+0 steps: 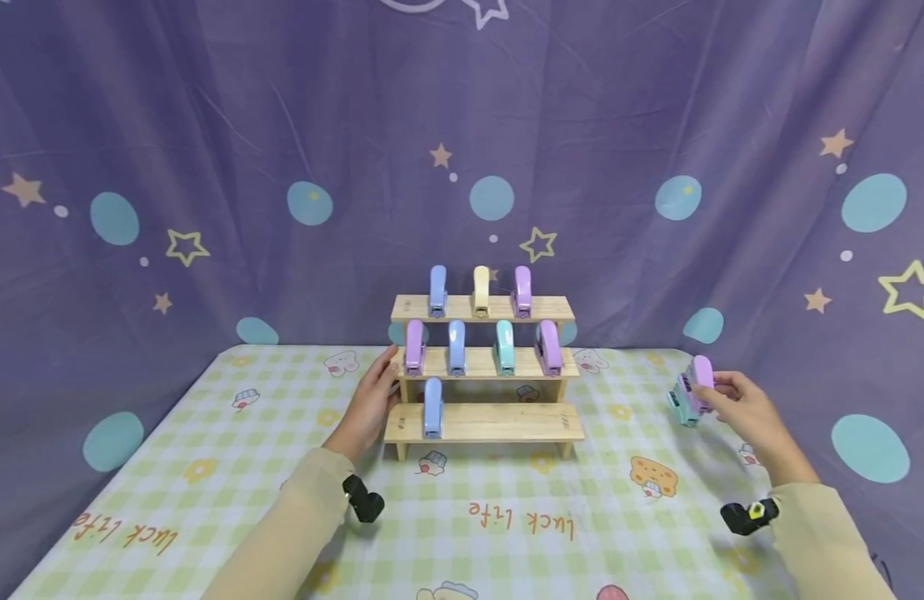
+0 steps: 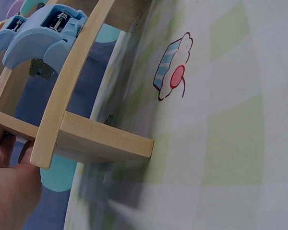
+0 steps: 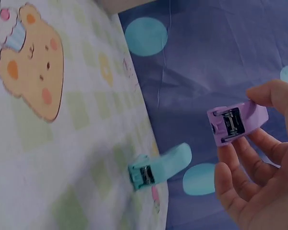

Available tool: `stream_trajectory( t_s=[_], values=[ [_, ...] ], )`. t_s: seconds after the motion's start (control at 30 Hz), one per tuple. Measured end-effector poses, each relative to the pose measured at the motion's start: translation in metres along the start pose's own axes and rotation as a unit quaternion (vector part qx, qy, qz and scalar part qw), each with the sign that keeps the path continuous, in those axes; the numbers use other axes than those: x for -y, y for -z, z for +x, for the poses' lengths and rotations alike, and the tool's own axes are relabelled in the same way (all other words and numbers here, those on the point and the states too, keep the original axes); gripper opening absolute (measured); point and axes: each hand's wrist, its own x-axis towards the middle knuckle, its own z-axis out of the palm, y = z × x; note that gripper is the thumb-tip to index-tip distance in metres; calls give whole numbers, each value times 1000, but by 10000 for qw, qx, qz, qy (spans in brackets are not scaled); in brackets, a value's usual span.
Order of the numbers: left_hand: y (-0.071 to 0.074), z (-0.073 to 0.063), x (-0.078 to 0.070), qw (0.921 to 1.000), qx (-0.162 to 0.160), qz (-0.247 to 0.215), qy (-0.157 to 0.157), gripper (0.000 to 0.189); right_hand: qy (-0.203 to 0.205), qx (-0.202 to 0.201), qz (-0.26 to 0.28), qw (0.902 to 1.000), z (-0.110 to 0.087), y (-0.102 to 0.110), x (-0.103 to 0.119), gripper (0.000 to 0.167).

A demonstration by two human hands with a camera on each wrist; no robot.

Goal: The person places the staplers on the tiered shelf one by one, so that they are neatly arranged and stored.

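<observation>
My right hand pinches a purple stapler between thumb and fingers, at the right of the table. A teal stapler stands on the cloth close by, partly hidden behind the purple one in the head view. My left hand grips the left end of a three-step wooden display stand, fingertips tucked behind its frame in the left wrist view. On the bottom step sits a blue stapler. The middle step bears several staplers, including a teal one. Blue, yellow and purple ones line the top step.
A green-and-white checked cloth with printed cartoons covers the table. Behind the table's far edge hangs a purple curtain with stars and blue dots. Black wrist cameras sit on both forearms.
</observation>
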Motion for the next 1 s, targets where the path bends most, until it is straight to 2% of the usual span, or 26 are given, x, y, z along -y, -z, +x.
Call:
stream_trajectory(
  t_s=[0.27,0.53,0.73,1.0],
  values=[
    [0,-1,1,10000,-51,-5,31,52,368,848,49,9957,-2,-15,25,47],
    [0,0,1,10000,-23,49,-7,53,619,1686,-88,9837,-7,-38,54,40],
    [-1,-1,1,10000,31,-4,-69,53,1010,2054,331,9729,-9,-62,74,32],
    [0,-1,1,10000,42,-35,-66,53,1187,2358,783,9613,-10,-97,94,29]
  ],
)
